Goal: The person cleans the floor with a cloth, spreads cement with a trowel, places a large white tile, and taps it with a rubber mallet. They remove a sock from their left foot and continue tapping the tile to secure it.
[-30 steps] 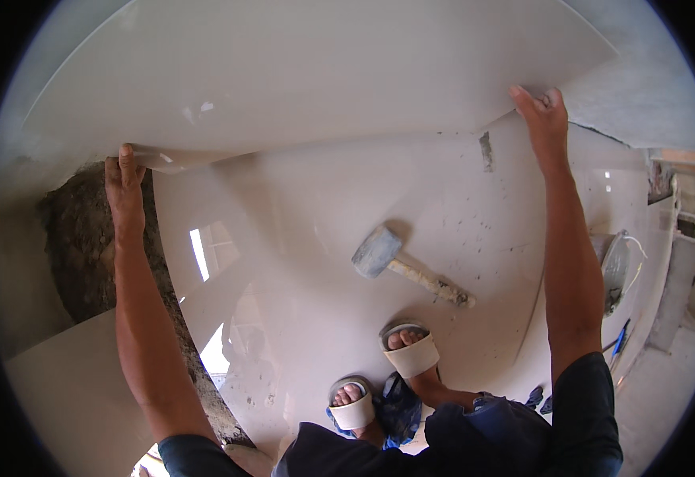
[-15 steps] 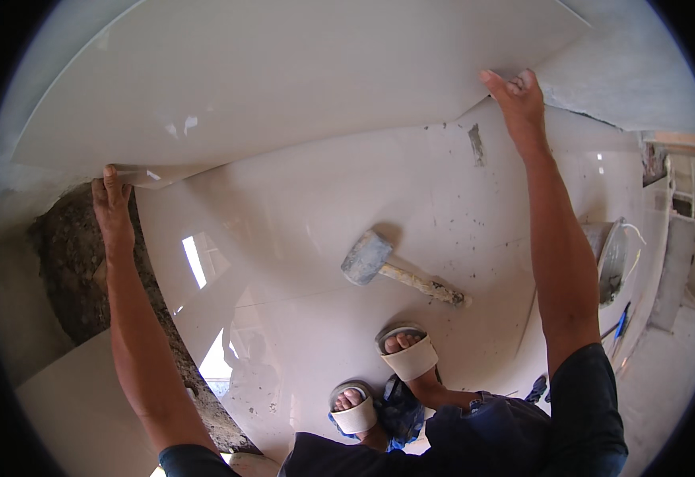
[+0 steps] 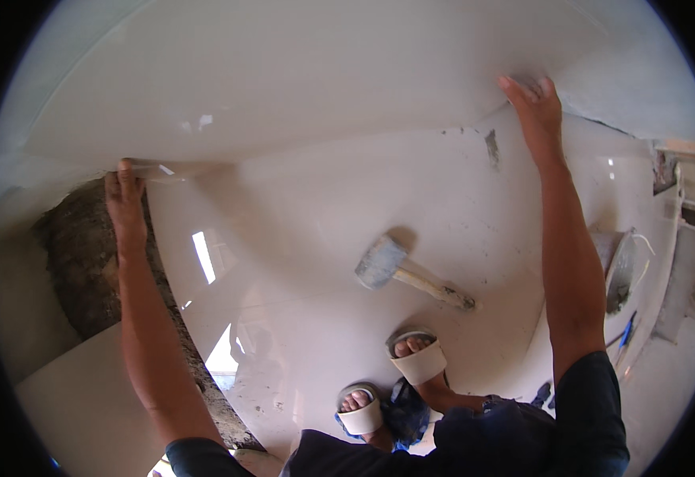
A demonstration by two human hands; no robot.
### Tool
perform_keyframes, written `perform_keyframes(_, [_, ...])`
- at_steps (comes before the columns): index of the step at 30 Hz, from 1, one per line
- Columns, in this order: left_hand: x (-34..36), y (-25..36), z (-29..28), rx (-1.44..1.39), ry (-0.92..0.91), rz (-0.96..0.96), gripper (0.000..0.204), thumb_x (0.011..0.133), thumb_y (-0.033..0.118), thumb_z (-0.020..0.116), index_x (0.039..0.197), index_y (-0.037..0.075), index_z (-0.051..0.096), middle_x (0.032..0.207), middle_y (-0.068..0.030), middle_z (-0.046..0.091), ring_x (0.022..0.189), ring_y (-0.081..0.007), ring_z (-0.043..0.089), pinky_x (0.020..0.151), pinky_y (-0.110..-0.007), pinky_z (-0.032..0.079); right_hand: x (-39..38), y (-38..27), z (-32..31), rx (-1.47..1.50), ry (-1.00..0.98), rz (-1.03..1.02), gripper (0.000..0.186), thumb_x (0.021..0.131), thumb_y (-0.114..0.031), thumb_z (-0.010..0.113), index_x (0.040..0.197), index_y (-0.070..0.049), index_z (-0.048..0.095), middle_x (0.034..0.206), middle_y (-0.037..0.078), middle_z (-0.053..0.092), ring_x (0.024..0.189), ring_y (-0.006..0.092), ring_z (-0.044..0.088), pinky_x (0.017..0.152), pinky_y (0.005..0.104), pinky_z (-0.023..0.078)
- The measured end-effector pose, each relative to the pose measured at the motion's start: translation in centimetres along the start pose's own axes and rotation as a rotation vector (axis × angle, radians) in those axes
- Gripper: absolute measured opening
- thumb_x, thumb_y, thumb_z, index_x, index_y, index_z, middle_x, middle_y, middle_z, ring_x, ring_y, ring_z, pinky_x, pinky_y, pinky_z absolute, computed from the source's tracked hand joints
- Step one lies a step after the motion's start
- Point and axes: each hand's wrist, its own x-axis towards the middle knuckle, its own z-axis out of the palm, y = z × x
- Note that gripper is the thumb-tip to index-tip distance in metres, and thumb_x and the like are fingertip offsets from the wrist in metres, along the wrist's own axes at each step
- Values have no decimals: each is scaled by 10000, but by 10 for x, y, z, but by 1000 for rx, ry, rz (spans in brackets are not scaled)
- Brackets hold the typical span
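Observation:
A large glossy off-white tile (image 3: 308, 71) fills the upper part of the view, its near edge raised over the floor. My left hand (image 3: 127, 208) grips its near left corner, thumb on top and fingers underneath. At the near right corner my right hand (image 3: 537, 111) is curled round the edge, its fingertips partly hidden and blurred. On the floor between my arms lies a mallet (image 3: 382, 262) with a grey head and a worn wooden handle, touched by neither hand.
Glossy tiles (image 3: 300, 230) cover the floor under my sandalled feet. A strip of rough dark mortar (image 3: 85, 254) runs along the left. To the right are a bucket (image 3: 619, 270) with a pale handle and a blue tool (image 3: 627, 330). A wall (image 3: 642, 87) rises beyond.
The view has shifted a little, so mallet and feet appear slightly further right. Both hands still hold the tile, which is blurrier now. Neither hand has let go.

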Motion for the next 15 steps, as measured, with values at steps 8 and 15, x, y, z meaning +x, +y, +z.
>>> perform_keyframes(8, [-23, -3, 16, -3, 196, -48, 789, 928, 518, 531, 1443, -31, 296, 1482, -250, 309, 1338, -354, 358, 1119, -457, 280, 7, 31, -1, 162, 21, 11, 849, 789, -314, 788, 1325, 153, 324, 1159, 184, 573, 1049, 175, 537, 917, 275, 418])
perform_keyframes(15, [-204, -14, 54, 173, -324, -340, 826, 842, 548, 639, 1405, 8, 369, 1417, -276, 398, 1327, -401, 373, 1087, -401, 331, 26, 49, -20, 241, -71, 4, 732, 847, -391, 716, 1301, 119, 451, 1322, 166, 530, 1205, 236, 500, 1058, 326, 347])
